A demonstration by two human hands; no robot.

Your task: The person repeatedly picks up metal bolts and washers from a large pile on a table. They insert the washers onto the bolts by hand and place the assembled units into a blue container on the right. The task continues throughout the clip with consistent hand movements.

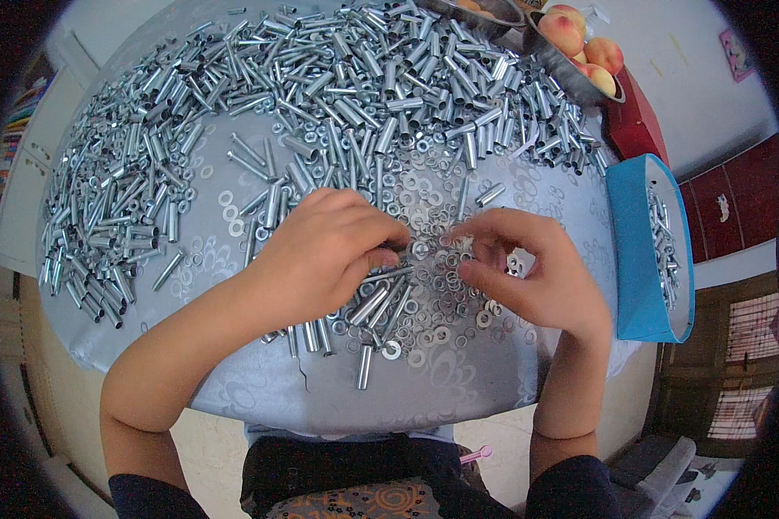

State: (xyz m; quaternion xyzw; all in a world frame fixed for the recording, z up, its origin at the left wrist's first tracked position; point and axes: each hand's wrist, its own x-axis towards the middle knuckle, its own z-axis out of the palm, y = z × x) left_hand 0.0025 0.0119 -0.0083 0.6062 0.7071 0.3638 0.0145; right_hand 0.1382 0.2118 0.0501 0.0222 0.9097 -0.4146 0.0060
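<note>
My left hand [325, 255] reaches over the middle of the pile with thumb and forefinger pinched together; whatever lies between the tips is too small to make out. Facing it, my right hand [537, 264] is curved above the flat washers, thumb and forefinger apart. A few bright washers [517, 262] show in the gap of that hand; whether they touch the palm I cannot tell. Between and below the hands spread many loose washers [441, 333]. Just below the left hand lie metal sleeves [370, 304] and bolts, with one sleeve [364, 367] nearer the table edge.
A large heap of bolts, sleeves and nuts [355, 69] arcs across the far and left side of the cloth-covered table [251, 381]. At the right stands a blue bin [632, 259] with metal parts inside. A metal bowl of peaches [571, 73] sits far right, near a red box [636, 121].
</note>
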